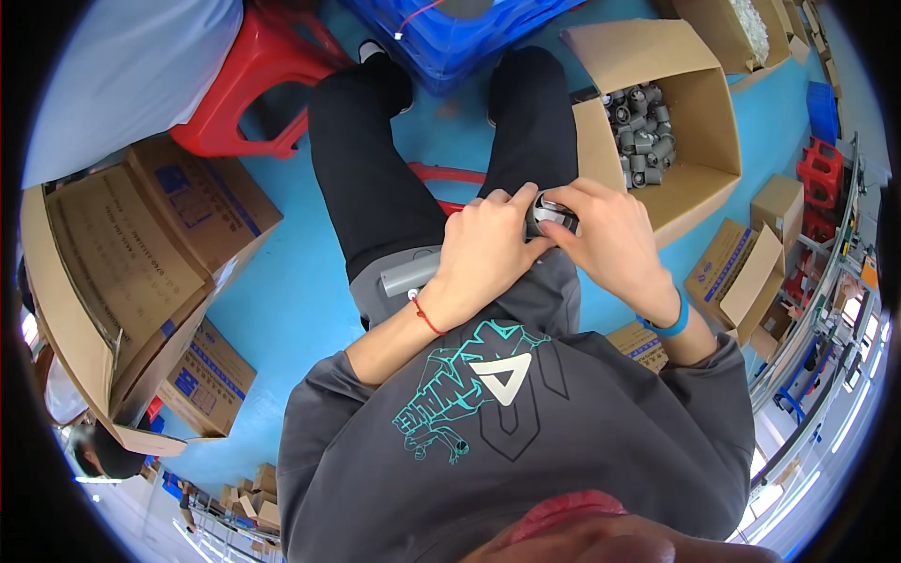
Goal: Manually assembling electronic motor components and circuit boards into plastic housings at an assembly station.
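Observation:
Over my lap, both hands meet at a small round grey part (546,212) with a shiny, silvery face. My left hand (483,235) is closed round its left side. My right hand (601,225) grips it from the right, with thumb and fingers at its face. A smooth grey cylinder (405,278) pokes out to the left from under my left wrist, lying along my lap; my hand hides whether it joins the round part.
At the right an open carton (690,178) holds several grey cylindrical parts (643,136). A blue plastic crate (441,47) stands ahead of my feet. A red stool (249,89) is at the far left, beside a person's pale clothing (131,75). Large open cartons (141,253) stand at my left.

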Tool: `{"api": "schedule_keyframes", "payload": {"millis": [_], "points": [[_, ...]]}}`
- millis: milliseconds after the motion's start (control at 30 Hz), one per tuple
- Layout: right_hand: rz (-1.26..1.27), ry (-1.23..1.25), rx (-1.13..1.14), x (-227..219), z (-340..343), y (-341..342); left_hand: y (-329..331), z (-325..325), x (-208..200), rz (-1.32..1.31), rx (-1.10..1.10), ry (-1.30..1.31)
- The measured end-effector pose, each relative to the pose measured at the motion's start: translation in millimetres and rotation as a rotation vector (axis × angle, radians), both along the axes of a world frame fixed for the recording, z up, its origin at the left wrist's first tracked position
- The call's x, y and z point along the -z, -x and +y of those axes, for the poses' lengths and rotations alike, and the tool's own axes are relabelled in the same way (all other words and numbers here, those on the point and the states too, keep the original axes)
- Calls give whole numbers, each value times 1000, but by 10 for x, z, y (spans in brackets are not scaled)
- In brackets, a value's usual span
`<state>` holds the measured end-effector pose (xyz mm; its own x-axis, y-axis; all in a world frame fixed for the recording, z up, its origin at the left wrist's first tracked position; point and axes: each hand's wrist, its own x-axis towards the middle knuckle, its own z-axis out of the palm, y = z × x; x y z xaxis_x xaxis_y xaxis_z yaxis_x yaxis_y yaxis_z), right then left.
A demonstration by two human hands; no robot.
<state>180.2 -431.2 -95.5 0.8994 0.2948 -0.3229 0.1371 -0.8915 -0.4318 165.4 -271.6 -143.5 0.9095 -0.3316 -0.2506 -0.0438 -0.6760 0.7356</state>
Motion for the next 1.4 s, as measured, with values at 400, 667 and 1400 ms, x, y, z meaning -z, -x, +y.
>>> {"api": "schedule_keyframes", "payload": {"millis": [400,667,1400], "points": [[65,89,-198,65,-118,-63,17,-61,23,27,80,-14],[183,-70,-80,198,-194,-151,-7,-73,57,58,88,-10],[306,-173,-44,242,-228,-228,-15,-66,84,70,94,-4]]}}
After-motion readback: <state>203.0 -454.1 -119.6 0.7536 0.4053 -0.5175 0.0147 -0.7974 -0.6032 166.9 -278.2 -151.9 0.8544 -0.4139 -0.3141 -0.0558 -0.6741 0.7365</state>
